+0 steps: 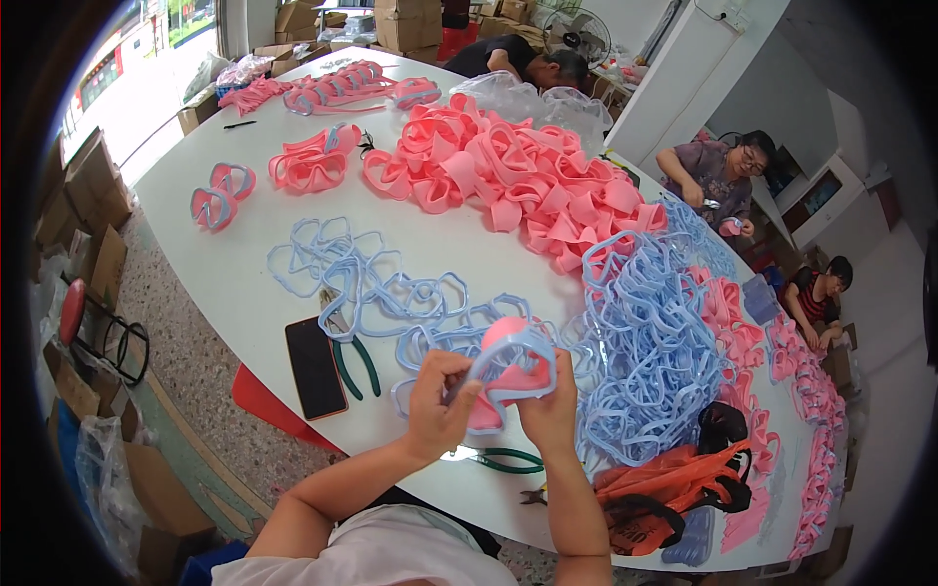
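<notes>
Between both hands, above the near part of the table, is a pink rubbery goggle-mask skirt (486, 417) with a light-blue frame (532, 344) round its rim. The fingers of my left hand (437, 402) close on its left side, the thumb along the lower edge. My right hand (550, 405) grips the right side, its fingertips partly hidden behind the mask. Under and beyond the hands lie loose light-blue frames (430, 293). Green-handled pliers (358, 369) rest left of my left hand; another green-handled pair (508, 461) lies below the hands.
A tangled heap of blue frames (650, 352) stands right; pink skirts (489, 161) pile beyond. A black phone (315, 369) lies left, framed masks (223, 200) farther off. An orange bag (674, 479) sits near right. Several people work around the table (210, 259). A stool (83, 313) stands left.
</notes>
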{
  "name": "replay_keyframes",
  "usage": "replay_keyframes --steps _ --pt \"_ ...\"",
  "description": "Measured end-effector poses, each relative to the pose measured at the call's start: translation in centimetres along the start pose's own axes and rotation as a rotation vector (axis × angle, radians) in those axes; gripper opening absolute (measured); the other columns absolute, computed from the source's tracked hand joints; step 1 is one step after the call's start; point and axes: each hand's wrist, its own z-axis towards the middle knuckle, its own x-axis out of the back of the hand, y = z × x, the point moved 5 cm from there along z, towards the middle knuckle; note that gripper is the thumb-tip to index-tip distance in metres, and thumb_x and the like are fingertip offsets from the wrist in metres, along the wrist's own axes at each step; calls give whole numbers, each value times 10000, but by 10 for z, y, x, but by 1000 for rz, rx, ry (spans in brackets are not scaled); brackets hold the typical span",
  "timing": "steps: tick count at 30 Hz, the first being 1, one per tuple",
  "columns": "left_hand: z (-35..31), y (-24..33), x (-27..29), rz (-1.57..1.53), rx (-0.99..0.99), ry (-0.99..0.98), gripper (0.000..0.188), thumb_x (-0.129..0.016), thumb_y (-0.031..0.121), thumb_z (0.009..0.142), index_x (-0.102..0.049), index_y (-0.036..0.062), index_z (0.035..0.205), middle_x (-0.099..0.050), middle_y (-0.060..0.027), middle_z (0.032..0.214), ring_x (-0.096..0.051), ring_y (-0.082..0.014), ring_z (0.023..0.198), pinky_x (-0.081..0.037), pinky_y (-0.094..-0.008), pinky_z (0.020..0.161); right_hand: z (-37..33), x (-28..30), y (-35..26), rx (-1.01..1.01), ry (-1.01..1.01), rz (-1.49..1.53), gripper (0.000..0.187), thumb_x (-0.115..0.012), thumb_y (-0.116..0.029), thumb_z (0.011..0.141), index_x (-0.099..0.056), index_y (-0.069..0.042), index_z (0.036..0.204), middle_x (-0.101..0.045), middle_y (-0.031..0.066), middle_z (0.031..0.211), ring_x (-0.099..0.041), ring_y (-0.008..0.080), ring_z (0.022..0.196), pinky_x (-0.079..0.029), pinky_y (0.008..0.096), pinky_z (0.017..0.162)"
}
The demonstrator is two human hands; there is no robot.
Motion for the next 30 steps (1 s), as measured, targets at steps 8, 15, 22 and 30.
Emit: replay_keyframes --steps 8,15,22,30 --pt "-1 -14 1 -193 179 107 226 -644 174 941 -529 22 1061 -464 -33 920 -414 -95 739 -365 -228 657 -10 25 -23 130 51 51 344 -647 -177 916 -589 -13 1212 -577 46 959 -516 107 777 -409 237 664" --pt "-3 -7 6 -151 96 -22 327 -693 206 902 -533 19 1118 -490 -60 935 -436 -122 770 -381 -255 674 -5 31 -35 217 -22 -103 238 -673 -159 906 -650 -9 1090 -589 68 949 -527 128 731 -400 244 613" --pt "58 39 8 296 -383 -492 403 -754 202 799 -601 65 1146 -563 -94 1035 -507 -263 919 -427 -353 797 -6 19 -57 363 -278 -225 232 -719 -97 841 -662 -4 1046 -606 90 944 -562 168 756 -459 268 640" --pt "49 35 6 257 -402 -571 338 -751 163 782 -607 74 1074 -560 -85 994 -500 -266 884 -415 -359 786 -2 11 -46 206 -468 -120 174 -700 -54 841 -656 10 997 -604 101 943 -580 191 765 -482 300 646"
